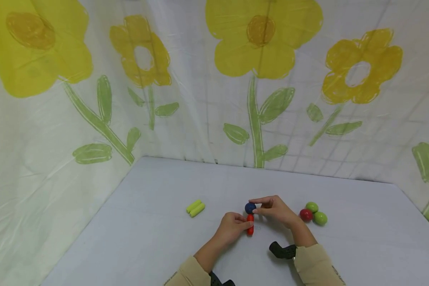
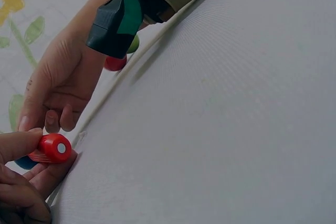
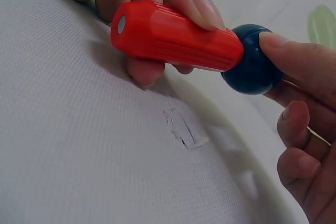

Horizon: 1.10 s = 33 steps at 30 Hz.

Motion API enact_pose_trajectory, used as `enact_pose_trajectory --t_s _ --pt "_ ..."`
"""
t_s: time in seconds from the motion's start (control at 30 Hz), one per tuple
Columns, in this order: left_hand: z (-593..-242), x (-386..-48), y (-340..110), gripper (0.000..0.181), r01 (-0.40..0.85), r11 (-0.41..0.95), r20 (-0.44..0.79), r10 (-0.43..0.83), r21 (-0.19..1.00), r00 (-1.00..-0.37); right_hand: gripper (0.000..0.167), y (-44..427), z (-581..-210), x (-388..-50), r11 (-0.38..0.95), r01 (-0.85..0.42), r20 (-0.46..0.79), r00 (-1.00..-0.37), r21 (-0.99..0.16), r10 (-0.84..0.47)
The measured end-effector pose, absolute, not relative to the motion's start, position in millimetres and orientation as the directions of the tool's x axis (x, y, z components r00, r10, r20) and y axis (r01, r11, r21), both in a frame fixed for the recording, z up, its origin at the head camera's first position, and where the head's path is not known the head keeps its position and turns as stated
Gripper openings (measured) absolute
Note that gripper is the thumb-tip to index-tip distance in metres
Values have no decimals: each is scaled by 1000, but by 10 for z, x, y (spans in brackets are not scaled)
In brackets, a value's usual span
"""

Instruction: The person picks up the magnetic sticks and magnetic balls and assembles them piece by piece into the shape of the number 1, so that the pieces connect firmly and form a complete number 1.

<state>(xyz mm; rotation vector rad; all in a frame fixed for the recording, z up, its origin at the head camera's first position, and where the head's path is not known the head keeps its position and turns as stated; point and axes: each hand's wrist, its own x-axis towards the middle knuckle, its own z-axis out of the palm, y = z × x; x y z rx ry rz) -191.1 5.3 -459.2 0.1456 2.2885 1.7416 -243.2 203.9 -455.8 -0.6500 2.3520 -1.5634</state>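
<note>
Blue ball point(image 1: 250, 208), pinched by thumb and fingers of the right hand point(image 1: 276, 209), touched the far end of the red rod point(image 3: 176, 40), which the left hand point(image 1: 232, 227) gripped (a pale disc point(image 3: 121, 24) showed in its near end). Left of the rod lay two yellow-green rods point(image 1: 197, 209) on the white table point(image 1: 128, 238); to the rod's right, beyond the right hand, sat a red ball point(image 1: 306, 215) and two green balls point(image 1: 320, 218).

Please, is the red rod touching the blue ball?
Touching. In the right wrist view, the red rod meets the blue ball end-on, with no gap visible.
</note>
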Motion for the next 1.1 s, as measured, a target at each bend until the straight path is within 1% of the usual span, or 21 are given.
enact_pose_trajectory --t_s 0.37,0.63,1.1 --pt "-4566 -1886 50 25 -73 263 -138 239 962 -961 40 2042 -4559 -2419 350 -184 -1 -884 -919 -468" --pt "-4542 -1882 44 26 -70 279 -142 246 958 -959 40 2046 -4558 -2415 343 -201 15 -880 -918 -475" --pt "-4556 -1884 42 26 -19 299 -97 249 954 -964 40 2046 -4523 -2388 341 -171 -16 -876 -924 -482"
